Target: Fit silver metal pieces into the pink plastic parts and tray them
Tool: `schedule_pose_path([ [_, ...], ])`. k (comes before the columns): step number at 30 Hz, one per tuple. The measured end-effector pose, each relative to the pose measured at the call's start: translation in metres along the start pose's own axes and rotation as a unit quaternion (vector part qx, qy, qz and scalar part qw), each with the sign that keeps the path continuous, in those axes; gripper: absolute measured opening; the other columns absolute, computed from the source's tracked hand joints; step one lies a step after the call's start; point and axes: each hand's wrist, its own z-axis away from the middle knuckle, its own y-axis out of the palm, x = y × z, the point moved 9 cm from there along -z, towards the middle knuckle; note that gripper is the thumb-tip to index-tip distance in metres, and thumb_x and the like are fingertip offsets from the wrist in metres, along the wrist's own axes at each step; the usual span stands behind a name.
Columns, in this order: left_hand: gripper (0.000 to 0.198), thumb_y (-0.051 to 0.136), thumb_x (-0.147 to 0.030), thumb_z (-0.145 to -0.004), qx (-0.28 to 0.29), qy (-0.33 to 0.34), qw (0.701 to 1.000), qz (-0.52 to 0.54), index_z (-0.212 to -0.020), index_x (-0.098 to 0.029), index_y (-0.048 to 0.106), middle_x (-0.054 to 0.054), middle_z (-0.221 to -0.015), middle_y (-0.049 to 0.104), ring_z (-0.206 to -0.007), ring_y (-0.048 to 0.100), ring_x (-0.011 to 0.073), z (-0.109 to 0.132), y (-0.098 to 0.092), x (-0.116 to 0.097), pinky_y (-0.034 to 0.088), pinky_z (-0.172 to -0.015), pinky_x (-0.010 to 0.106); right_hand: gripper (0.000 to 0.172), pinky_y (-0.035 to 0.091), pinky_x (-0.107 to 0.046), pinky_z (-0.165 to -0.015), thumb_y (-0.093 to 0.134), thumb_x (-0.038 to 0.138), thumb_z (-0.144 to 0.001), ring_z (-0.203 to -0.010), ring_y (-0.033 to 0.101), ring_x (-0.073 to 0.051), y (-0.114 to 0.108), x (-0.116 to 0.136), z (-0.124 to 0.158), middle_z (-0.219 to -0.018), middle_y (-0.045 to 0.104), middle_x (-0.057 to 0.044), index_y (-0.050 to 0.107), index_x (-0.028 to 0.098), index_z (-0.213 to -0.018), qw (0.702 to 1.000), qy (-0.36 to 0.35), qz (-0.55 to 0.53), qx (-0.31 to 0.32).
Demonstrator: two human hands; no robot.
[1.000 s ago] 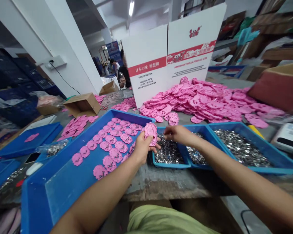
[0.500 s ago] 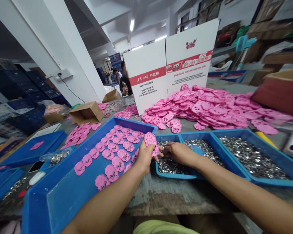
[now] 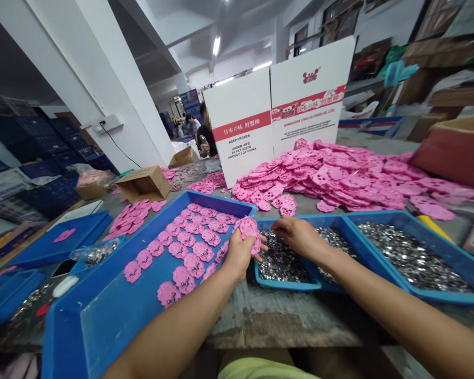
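Note:
Between the thumb and fingers of my left hand (image 3: 239, 251) is a pink scalloped plastic piece (image 3: 249, 230), held over the right rim of a large blue tray (image 3: 102, 316). Rows of similar pink pieces (image 3: 184, 279), dotted with small shiny parts, lie in that tray. My right hand (image 3: 294, 235) is above a smaller blue bin (image 3: 288, 286) of small silvery metal parts (image 3: 278, 258). Its fingertips are pinched together near the bin's far rim; whatever is between them is too small to make out.
A big heap of pink pieces (image 3: 339, 176) lies behind the bins, against a white printed carton panel (image 3: 240, 126). Another blue bin of metal parts (image 3: 411, 252) stands right. A small open cardboard box (image 3: 144, 184) sits behind the tray. A person (image 3: 206, 137) is beyond the table.
My right hand has lifted out of the metal parts, its fingers now pinched above the bin. The pink piece in my left hand has tilted slightly. The whole view has shifted a little.

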Motion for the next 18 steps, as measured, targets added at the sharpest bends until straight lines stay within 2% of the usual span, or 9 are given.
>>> schedule_pose_path([
  [5, 0.040, 0.071, -0.030, -0.064, 0.008, 0.022, 1.000, 0.012, -0.099, -0.017, 0.055, 0.005, -0.083, 0.074, -0.059, 0.067, 0.0146, 0.003, 0.000, -0.004, 0.041, -0.040, 0.019, 0.008, 0.046, -0.029, -0.068, 0.066, 0.027, -0.080, -0.070, 0.065, -0.019, -0.026, 0.004, 0.006, -0.076, 0.075, -0.002, 0.072, 0.023, -0.078, 0.987, 0.020, -0.151, -0.059],
  [7, 0.042, 0.077, -0.032, -0.063, 0.018, 0.031, 0.999, 0.014, -0.096, -0.017, 0.057, 0.002, -0.079, 0.070, -0.058, 0.065, 0.0134, 0.004, 0.002, -0.006, 0.039, -0.040, 0.018, 0.016, 0.044, -0.028, -0.064, 0.070, 0.038, -0.076, -0.065, 0.061, -0.017, -0.031, 0.012, 0.013, -0.070, 0.072, -0.001, 0.070, 0.023, -0.074, 0.972, 0.022, -0.228, -0.060],
  [10, 0.043, 0.080, -0.033, -0.061, 0.030, 0.040, 0.998, 0.025, -0.093, -0.017, 0.058, -0.001, -0.076, 0.066, -0.058, 0.064, 0.0129, 0.006, 0.006, -0.010, 0.038, -0.039, 0.019, 0.033, 0.045, -0.029, -0.063, 0.076, 0.054, -0.070, -0.063, 0.059, -0.017, -0.026, 0.026, 0.023, -0.067, 0.070, -0.002, 0.067, 0.022, -0.069, 0.943, 0.035, -0.328, -0.040],
  [13, 0.043, 0.083, -0.033, -0.060, 0.037, 0.042, 0.998, 0.042, -0.092, -0.016, 0.060, -0.002, -0.076, 0.065, -0.060, 0.063, 0.0122, 0.008, 0.008, -0.011, 0.041, -0.041, 0.019, 0.044, 0.049, -0.032, -0.068, 0.081, 0.063, -0.067, -0.067, 0.064, -0.019, -0.013, 0.036, 0.031, -0.068, 0.072, -0.004, 0.065, 0.022, -0.066, 0.923, 0.051, -0.381, -0.027],
  [18, 0.050, 0.091, -0.038, -0.057, 0.029, 0.042, 0.996, 0.070, -0.091, -0.016, 0.060, -0.003, -0.073, 0.064, -0.058, 0.059, 0.0104, 0.008, 0.005, -0.011, 0.042, -0.041, 0.019, 0.041, 0.054, -0.035, -0.075, 0.081, 0.063, -0.070, -0.074, 0.067, -0.021, -0.008, 0.039, 0.036, -0.075, 0.073, -0.004, 0.067, 0.024, -0.067, 0.915, 0.044, -0.394, -0.077],
])
